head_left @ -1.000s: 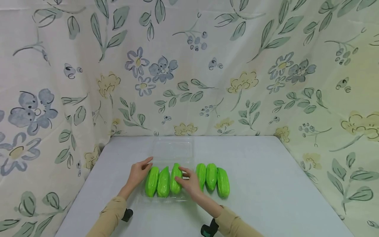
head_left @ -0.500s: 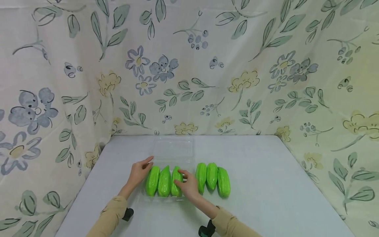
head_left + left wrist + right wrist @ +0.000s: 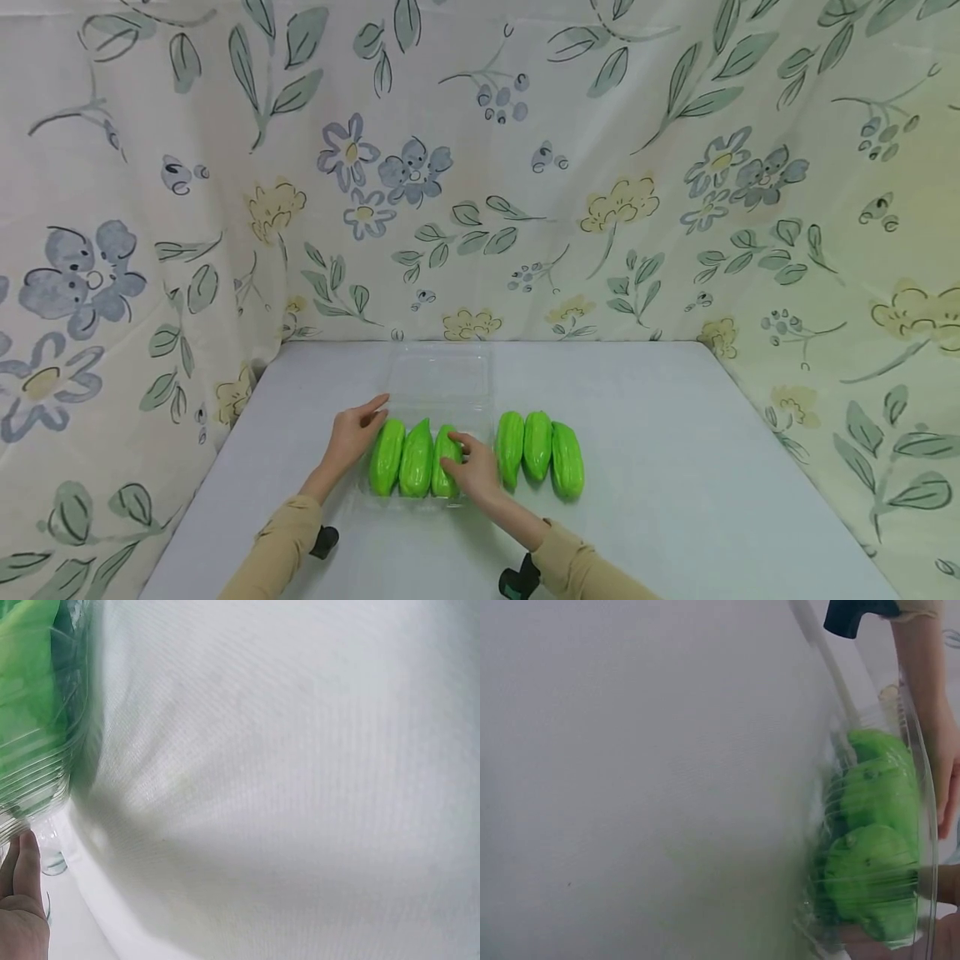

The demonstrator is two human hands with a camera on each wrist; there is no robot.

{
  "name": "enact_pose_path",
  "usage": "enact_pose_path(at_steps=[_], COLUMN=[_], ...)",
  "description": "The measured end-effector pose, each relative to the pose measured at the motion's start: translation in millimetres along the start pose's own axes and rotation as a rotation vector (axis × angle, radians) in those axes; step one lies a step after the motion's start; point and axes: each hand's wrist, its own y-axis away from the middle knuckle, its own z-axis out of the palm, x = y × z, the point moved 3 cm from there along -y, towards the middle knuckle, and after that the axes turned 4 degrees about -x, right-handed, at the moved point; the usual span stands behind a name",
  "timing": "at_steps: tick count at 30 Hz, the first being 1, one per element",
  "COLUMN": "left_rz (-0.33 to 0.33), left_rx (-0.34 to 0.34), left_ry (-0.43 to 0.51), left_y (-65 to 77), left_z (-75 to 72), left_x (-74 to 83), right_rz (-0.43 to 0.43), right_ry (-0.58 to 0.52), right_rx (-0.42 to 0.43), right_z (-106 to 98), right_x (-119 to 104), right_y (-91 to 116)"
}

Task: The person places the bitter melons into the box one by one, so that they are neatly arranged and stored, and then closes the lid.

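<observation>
A clear plastic clamshell box (image 3: 412, 504) lies with its lid folded back, holding three glossy, long green vegetables with lengthwise ridges, like bitter melons. My left hand (image 3: 354, 433) touches the box's back left corner; in the left wrist view its straight fingers (image 3: 27, 862) meet the ribbed plastic wall. With thumb and fingers my right hand (image 3: 478, 471) holds the rightmost bitter melon (image 3: 446, 475) inside the box, covering part of it. Beside it lie the middle bitter melon (image 3: 416, 462) and the left one (image 3: 386, 458). In the right wrist view, green ends (image 3: 874, 862) show through the wall.
Right of the box, three more green bitter melons (image 3: 537, 446) lie side by side on the white table (image 3: 675, 500). The transparent lid (image 3: 438, 372) lies flat behind the box. A flowered cloth (image 3: 480, 167) hangs at the table's back and sides.
The bitter melon in my right hand has come down slightly and settled beside the middle one. My right hand moved a little left with it; my left hand stayed at the corner.
</observation>
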Motion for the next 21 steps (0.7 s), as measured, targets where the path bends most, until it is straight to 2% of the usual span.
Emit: enact_pose_path(at_steps=[10,21], left_rz=[-0.003,0.01], left_rx=[0.002,0.002], left_ry=[-0.008,0.013], left_y=[0.1,-0.2], left_z=[-0.5,0.6], left_x=[1.4,-0.6], right_rz=[-0.043,-0.034], right_ry=[0.031,0.038], right_rx=[-0.02,-0.02], right_z=[1.8,2.6], right_x=[4.5,4.1], right_y=[-2.4,-1.9])
